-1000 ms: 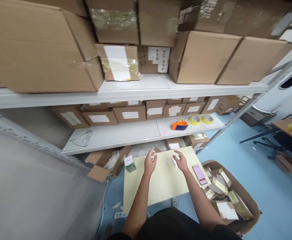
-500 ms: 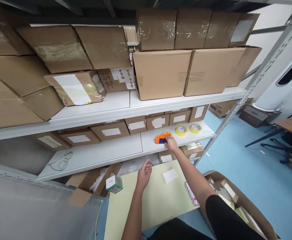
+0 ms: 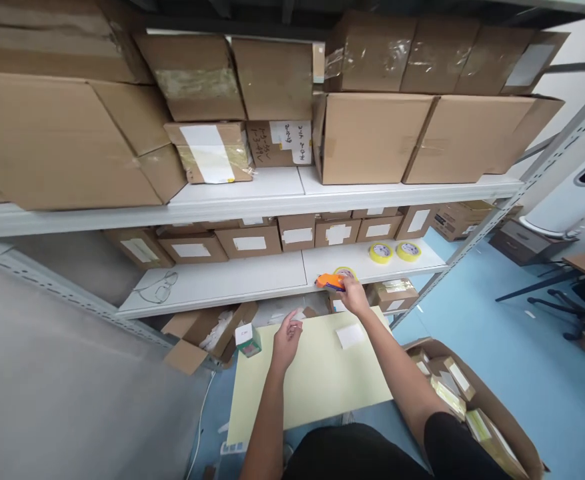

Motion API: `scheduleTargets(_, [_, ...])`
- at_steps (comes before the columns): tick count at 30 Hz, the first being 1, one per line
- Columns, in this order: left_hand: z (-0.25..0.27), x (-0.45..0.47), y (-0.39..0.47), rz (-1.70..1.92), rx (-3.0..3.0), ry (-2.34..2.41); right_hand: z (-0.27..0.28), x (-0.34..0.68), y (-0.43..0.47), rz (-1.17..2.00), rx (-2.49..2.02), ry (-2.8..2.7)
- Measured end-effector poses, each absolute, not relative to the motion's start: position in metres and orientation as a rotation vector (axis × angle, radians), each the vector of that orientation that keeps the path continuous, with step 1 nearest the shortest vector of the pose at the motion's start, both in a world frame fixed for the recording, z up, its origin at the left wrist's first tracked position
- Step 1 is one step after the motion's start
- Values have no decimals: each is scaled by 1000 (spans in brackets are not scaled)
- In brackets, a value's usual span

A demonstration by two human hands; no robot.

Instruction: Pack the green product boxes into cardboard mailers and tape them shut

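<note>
My right hand (image 3: 353, 297) grips an orange tape dispenser (image 3: 331, 281) with a dark blue underside, at the front edge of the middle shelf. A yellow tape roll (image 3: 345, 273) shows right behind it and appears to sit on the dispenser. My left hand (image 3: 287, 339) hovers over the pale yellow tabletop (image 3: 317, 387), its fingers loosely curled and apart. A whitish patch shows by its fingertips; I cannot tell whether the hand touches it. Left of this hand, a small green and white box (image 3: 248, 340) rests on the tabletop's edge. A white paper slip (image 3: 351, 336) lies between my forearms.
Two yellow tape rolls (image 3: 381, 253) lie on the middle shelf (image 3: 242, 273), with eyeglasses (image 3: 159, 288) at its left end. Cardboard boxes (image 3: 375, 137) fill the shelf above. An open carton (image 3: 497, 407) of small boxes stands at right, another open box (image 3: 209, 333) at left.
My right hand has drawn the tape dispenser slightly off toward me, and the yellow roll has come along with it. The camera view has turned left. My left hand stays over the tabletop.
</note>
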State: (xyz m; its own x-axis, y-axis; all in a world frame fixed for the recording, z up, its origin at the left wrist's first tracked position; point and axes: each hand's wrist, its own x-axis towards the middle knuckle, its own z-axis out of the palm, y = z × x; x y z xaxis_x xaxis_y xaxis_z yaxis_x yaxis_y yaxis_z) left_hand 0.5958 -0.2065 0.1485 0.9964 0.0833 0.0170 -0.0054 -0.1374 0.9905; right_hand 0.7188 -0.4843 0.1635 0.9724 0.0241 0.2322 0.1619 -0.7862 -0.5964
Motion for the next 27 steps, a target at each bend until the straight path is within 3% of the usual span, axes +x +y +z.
scheduleTargets(11, [99,545,-138,82,1709,192,49,592,-422,41,-2487,33])
scheduleTargets(20, [100,498,-115,196,1699,350,-39,520,-500,141,-2257,413])
scheduleTargets(24, [98,477,-138,213,1703,410,-69,501,-540,58,-2220,487])
scheduleTargets(27, [99,464,-169,194,1704,416,-81,498,-555,215,-2288,475])
